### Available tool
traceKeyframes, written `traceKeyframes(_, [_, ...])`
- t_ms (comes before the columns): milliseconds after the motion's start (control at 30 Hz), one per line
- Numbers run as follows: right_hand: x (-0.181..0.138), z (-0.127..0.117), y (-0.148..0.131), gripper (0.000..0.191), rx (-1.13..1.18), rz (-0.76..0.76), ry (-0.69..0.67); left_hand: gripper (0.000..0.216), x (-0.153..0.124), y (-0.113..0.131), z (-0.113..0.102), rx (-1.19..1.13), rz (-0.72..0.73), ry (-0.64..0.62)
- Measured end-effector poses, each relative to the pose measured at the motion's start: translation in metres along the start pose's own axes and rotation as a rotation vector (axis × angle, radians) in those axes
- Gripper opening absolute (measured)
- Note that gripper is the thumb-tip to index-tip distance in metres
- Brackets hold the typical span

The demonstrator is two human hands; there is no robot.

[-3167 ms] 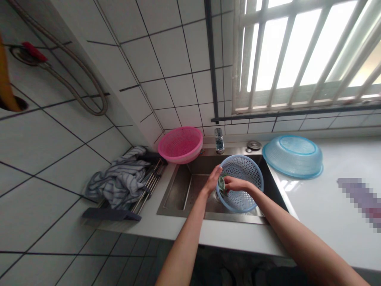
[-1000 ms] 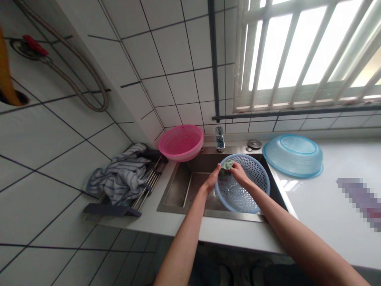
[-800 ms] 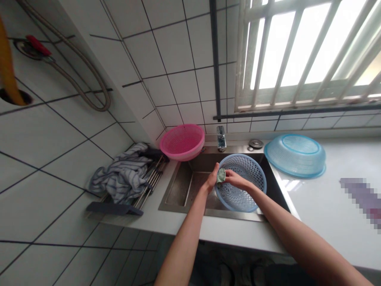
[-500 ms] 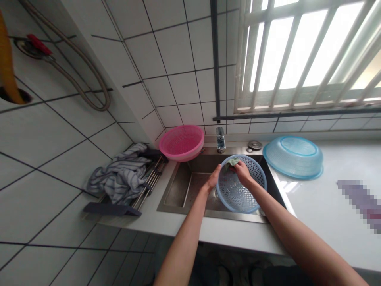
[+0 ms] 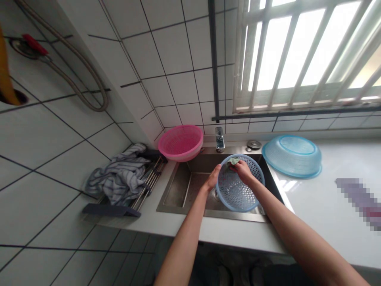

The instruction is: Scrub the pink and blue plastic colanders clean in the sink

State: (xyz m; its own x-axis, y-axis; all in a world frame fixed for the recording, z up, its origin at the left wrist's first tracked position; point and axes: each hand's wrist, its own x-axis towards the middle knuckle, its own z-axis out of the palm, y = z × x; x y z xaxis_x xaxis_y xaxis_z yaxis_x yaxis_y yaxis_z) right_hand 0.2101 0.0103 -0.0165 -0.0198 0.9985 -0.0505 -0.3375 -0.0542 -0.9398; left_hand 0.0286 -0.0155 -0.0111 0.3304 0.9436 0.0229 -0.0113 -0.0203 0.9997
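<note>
A pale blue plastic colander [image 5: 240,194] is tilted over the right part of the steel sink [image 5: 175,190], its inside facing me. My left hand [image 5: 213,178] grips the colander's left rim, thumb near the edge and the other fingers mostly hidden behind it. Inside the colander, close to the upper rim, my right hand [image 5: 242,171] is closed on a green cloth [image 5: 233,161] pressed against the wall. Part of the cloth is hidden by the fingers. The chrome tap [image 5: 219,139] stands just behind the colander.
A pink basket [image 5: 182,142] leans at the sink's back left corner. An upturned blue basin [image 5: 293,157] lies on the white counter to the right, beside a sink strainer [image 5: 254,145]. Left of the sink, a striped cloth [image 5: 119,176] rests on a folding rack [image 5: 150,180].
The colander has shifted very slightly, with both hands staying in nearly the same places on it. The camera view has moved a little.
</note>
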Motion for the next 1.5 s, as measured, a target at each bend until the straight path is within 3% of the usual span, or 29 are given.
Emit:
traceKeyframes(67, [-0.002,0.001,0.0,0.024,-0.016,-0.003,-0.044,0.072,-0.001,0.002,0.001,-0.015,-0.024,0.023])
traceKeyframes(233, [-0.03,0.026,0.011,0.017,-0.175,0.103,-0.504,0.067,-0.008,0.01,-0.002,-0.032,-0.103,0.136])
traceKeyframes(300, [-0.036,0.032,0.012,0.018,-0.215,0.109,-0.563,0.067,-0.009,0.013,-0.003,-0.038,-0.147,0.147])
traceKeyframes(367, [-0.034,0.031,0.009,0.017,-0.224,0.05,-0.492,0.065,-0.009,0.015,-0.003,-0.04,-0.168,0.135])
traceKeyframes(567, [-0.01,0.009,-0.003,0.022,-0.07,-0.066,-0.002,0.063,-0.002,0.008,0.002,-0.042,-0.059,0.09])
traceKeyframes(633, [-0.012,0.01,-0.001,0.023,-0.056,-0.043,-0.06,0.064,-0.002,0.005,0.001,-0.031,-0.045,0.088])
traceKeyframes(767, [-0.029,0.024,0.01,0.018,-0.151,0.11,-0.485,0.068,-0.005,0.003,-0.004,-0.021,-0.109,0.092])
traceKeyframes(833, [-0.032,0.026,0.013,0.018,-0.211,0.111,-0.57,0.068,-0.006,0.003,-0.006,-0.009,-0.139,0.086])
traceKeyframes(900, [-0.026,0.021,0.012,0.015,-0.256,0.036,-0.494,0.069,-0.006,0.004,-0.006,-0.003,-0.132,0.076])
traceKeyframes(1033, [-0.003,0.001,0.006,0.018,-0.271,-0.091,-0.049,0.068,-0.004,0.007,0.001,-0.075,-0.09,0.055])
traceKeyframes(1100, [0.001,-0.005,0.005,0.02,-0.292,-0.108,0.055,0.068,-0.006,0.009,0.004,-0.104,-0.086,0.04])
traceKeyframes(1167, [-0.004,-0.003,0.005,0.019,-0.34,-0.085,-0.05,0.068,-0.008,0.011,0.005,-0.092,-0.09,0.041])
traceKeyframes(1267, [-0.021,0.008,0.009,0.013,-0.393,0.038,-0.383,0.07,-0.012,0.014,0.004,-0.053,-0.134,0.059])
traceKeyframes(1333, [-0.029,0.015,0.012,0.012,-0.388,0.103,-0.503,0.072,-0.013,0.014,0.002,-0.052,-0.161,0.067])
traceKeyframes(1400, [-0.029,0.017,0.012,0.013,-0.336,0.114,-0.463,0.072,-0.013,0.015,0.001,-0.061,-0.164,0.066])
traceKeyframes(1500, [-0.016,0.01,0.007,0.02,-0.197,0.078,-0.179,0.07,-0.009,0.014,0.001,-0.059,-0.118,0.057])
